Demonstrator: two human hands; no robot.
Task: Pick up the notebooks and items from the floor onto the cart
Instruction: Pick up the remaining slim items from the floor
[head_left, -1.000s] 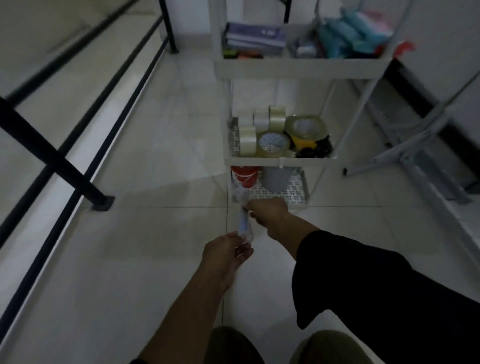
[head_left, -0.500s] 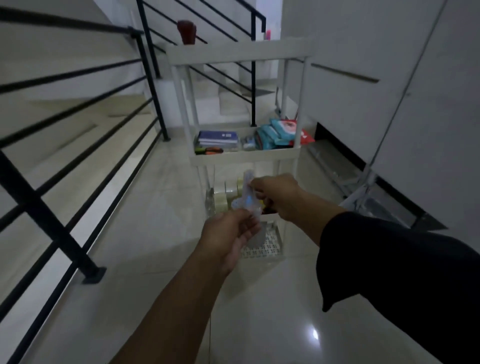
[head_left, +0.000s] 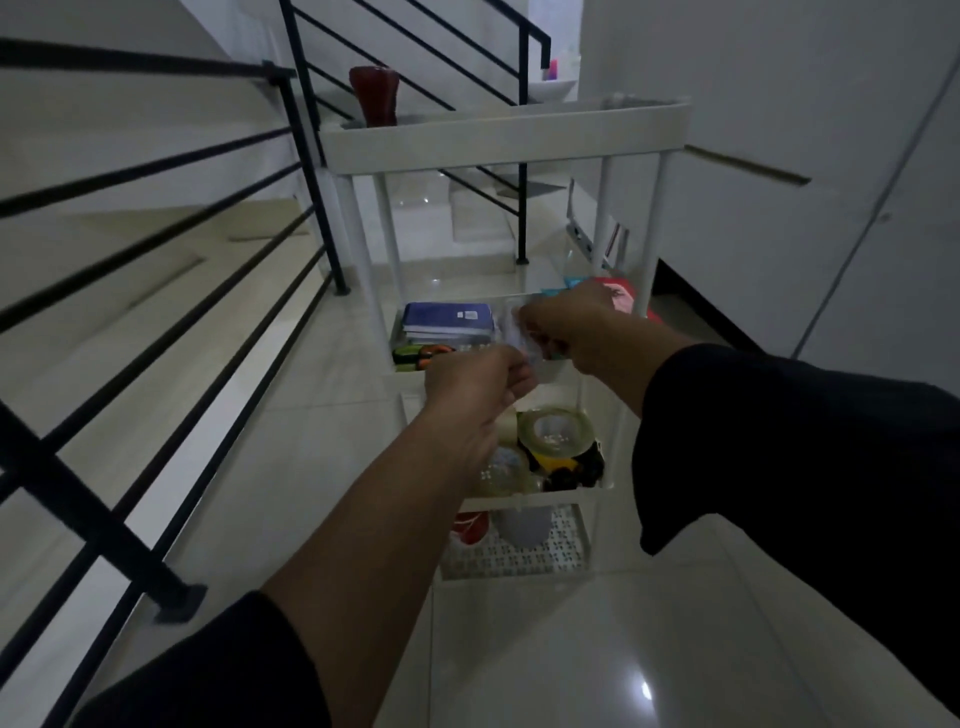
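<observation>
A: Over the cart's second shelf (head_left: 415, 382), what do the hands hold?

B: Both hands are closed on one small clear packet (head_left: 521, 340). The left hand (head_left: 475, 387) pinches its lower end, the right hand (head_left: 576, 332) pinches its upper end. The hands are near each other, only the packet is between them. What is inside the packet I cannot tell, it is blurred.

A: And where are the notebooks?

B: A blue notebook (head_left: 449, 318) lies on top of a small stack, on the left part of the same shelf, just beside the left hand. In front of the stack lies something green and orange (head_left: 415, 356). Behind the right hand I see blue and red packs (head_left: 610, 291), partly hidden.

A: What is on the other shelves?

B: On the top tray (head_left: 498, 137) a dark red object (head_left: 373, 96) stands upright at the left corner. On the shelf below the hands lie tape rolls (head_left: 556, 434), one big clear roll on top. On the bottom shelf stand a red cup (head_left: 470, 526) and a grey cup (head_left: 524, 525).

A: And around the cart (head_left: 649, 249)?

B: It stands on the tiled floor (head_left: 311, 467), with a black railing (head_left: 156, 270) at the left.
</observation>
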